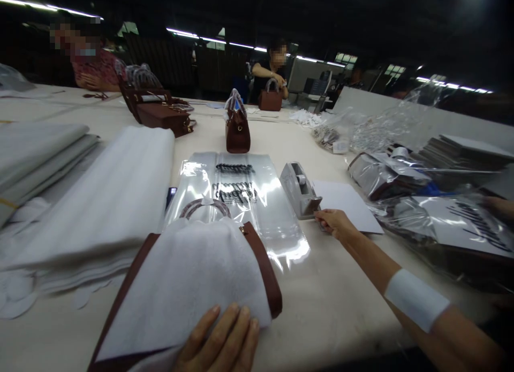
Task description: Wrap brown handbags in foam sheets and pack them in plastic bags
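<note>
Flattened left hand (220, 341) apparently steadies white cloth (193, 278) over the bag (264, 273); right hand (336, 222) is pinched at the tape dispenser (296, 192) to its right.

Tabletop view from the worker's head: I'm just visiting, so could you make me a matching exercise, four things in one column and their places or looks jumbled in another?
Column 1
1. Left hand
2. Right hand
3. Printed plastic sheeting
4. Handbag straight ahead

Column 2
A. Clear, with black lettering
B. Resting on the white sheet that covers much of the near handbag
C. Brown, standing upright on the table
D. At the near end of the tape dispenser

Pairs: 1-B, 2-D, 3-A, 4-C
</note>
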`<state>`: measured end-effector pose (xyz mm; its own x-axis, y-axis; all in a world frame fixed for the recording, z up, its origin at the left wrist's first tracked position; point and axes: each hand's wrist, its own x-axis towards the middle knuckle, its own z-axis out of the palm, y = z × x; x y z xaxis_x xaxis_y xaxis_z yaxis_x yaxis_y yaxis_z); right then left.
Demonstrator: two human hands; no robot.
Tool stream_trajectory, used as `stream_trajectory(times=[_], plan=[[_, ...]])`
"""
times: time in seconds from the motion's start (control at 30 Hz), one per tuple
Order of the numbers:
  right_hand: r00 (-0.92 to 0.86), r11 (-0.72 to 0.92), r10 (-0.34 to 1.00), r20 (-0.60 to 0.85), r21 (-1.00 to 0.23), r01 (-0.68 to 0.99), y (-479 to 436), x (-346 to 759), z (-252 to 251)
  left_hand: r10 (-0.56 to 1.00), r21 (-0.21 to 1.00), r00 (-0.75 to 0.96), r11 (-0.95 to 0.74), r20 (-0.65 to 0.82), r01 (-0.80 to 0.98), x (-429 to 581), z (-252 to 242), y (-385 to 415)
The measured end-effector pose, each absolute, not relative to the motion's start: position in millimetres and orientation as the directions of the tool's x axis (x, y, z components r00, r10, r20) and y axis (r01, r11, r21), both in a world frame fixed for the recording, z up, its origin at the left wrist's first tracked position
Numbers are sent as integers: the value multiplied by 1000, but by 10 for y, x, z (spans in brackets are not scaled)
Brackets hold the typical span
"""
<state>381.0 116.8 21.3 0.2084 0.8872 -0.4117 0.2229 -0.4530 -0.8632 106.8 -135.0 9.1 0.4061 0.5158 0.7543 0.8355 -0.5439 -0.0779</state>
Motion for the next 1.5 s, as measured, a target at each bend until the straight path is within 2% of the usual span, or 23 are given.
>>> stream_trajectory(times=[0.07, 0.17, 0.23, 0.33, 0.43, 0.63, 0.83, 1.0, 1.13, 1.3, 1.4, 1.5], plan=[[184, -392, 915, -360, -901, 184, 991, 3751, 281, 558, -45, 424, -567, 714, 822, 1051, 126, -1394], [38, -327, 945, -325, -940, 101, 475, 3582, 533, 561, -32, 444, -595, 699, 803, 1027, 156, -1443], [-130, -366, 919, -373, -928, 72, 32, 3398, 723, 597, -9, 461, -604, 656, 797, 1013, 182, -1467], [-407, -490, 790, -458, -871, 30, -556, 3074, 877, 630, 18, 476, -614, 613, 789, 996, 239, -1500], [-501, -538, 728, -468, -843, 4, -864, 2834, 822, 634, 9, 477, -606, 609, 795, 983, 276, -1528], [-425, -515, 761, -490, -855, 65, -941, 2701, 611, 615, 28, 470, -625, 634, 780, 1003, 223, -1518], [-373, -457, 794, -480, -876, 155, -983, 2642, 656, 662, 21, 443, -569, 604, 822, 1076, 208, -1457], [-289, -495, 808, -514, -857, 140, -1151, 2632, 703, 676, 71, 429, -579, 600, 812, 1082, 215, -1454], [-206, -457, 861, -465, -885, 85, -1287, 2648, 622, 672, 103, 417, -591, 612, 800, 1071, 220, -1454], [-97, -408, 908, -408, -913, 25, -1340, 2576, 379, 667, 47, 467, -600, 581, 799, 1041, 209, -1465], [-6, -253, 966, -260, -943, 216, -1362, 2582, 163, 662, 21, 503, -616, 556, 788, 1004, 181, -1471], [2, -140, 987, -162, -842, 521, -1416, 2735, 0, 661, 4, 507, -611, 553, 792, 979, 167, -1480]])
